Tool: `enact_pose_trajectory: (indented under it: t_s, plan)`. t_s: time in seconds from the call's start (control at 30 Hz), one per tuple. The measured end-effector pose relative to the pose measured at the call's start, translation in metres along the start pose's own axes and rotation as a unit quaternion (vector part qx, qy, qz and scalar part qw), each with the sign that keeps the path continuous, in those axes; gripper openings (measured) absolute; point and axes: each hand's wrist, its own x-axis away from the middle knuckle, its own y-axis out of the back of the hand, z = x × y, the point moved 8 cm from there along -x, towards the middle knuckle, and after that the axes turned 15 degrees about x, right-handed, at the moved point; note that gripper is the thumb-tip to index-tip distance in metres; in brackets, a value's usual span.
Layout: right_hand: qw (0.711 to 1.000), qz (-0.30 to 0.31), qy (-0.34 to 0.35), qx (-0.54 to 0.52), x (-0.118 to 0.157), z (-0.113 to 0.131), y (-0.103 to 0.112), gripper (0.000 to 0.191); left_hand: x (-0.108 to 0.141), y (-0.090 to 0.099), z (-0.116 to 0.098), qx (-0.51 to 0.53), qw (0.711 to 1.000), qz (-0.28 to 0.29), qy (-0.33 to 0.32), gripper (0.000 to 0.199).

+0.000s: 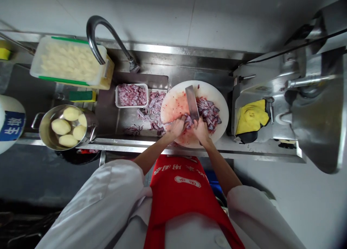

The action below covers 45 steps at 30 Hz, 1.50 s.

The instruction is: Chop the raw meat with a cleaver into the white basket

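Note:
My right hand is closed round the handle of a cleaver, whose broad blade points away from me over a round white cutting board. Left of it, my left hand is closed on a piece of raw pinkish-grey meat, close to the blade; its fingers partly hide the piece. A pile of similar meat, which looks like skinned frogs, lies on the right half of the board. Reddish liquid stains the board's surface.
Left of the board, a sink holds loose meat and a white basket of cut pieces. A faucet arches above. Further left are a pot of peeled potatoes, a sponge and a lidded tub. A metal machine with a yellow cloth stands right.

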Motion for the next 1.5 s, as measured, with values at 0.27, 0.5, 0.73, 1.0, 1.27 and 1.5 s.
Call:
enact_pose_trajectory:
  t_s: [0.27,0.5,0.73,1.0,1.27,1.5]
  plan:
    - [0.992,0.116,0.012,0.043,0.078,-0.039,-0.024,0.034,0.003,0.000,-0.003,-0.038,0.997,0.047,0.054,0.036]
    - [0.997,0.049,0.037,0.038,0.016,0.000,0.003,0.028,0.000,-0.005,-0.007,-0.098,0.990,0.104,0.022,0.033]
    - [0.997,0.044,0.038,0.047,0.000,0.001,0.005,0.030,-0.002,0.001,-0.004,-0.079,0.988,0.127,0.028,0.033]
    - [0.989,0.112,0.057,0.079,0.063,-0.040,-0.011,0.031,-0.003,-0.002,-0.003,-0.090,0.989,0.106,0.043,0.034]
    - [0.997,0.032,0.061,0.025,-0.037,0.026,0.012,0.029,0.016,-0.002,0.003,-0.092,0.989,0.114,0.020,0.035]
    - [0.999,0.012,0.028,-0.022,-0.045,-0.012,-0.004,0.034,0.030,0.031,0.019,0.010,0.995,0.102,-0.007,0.032]
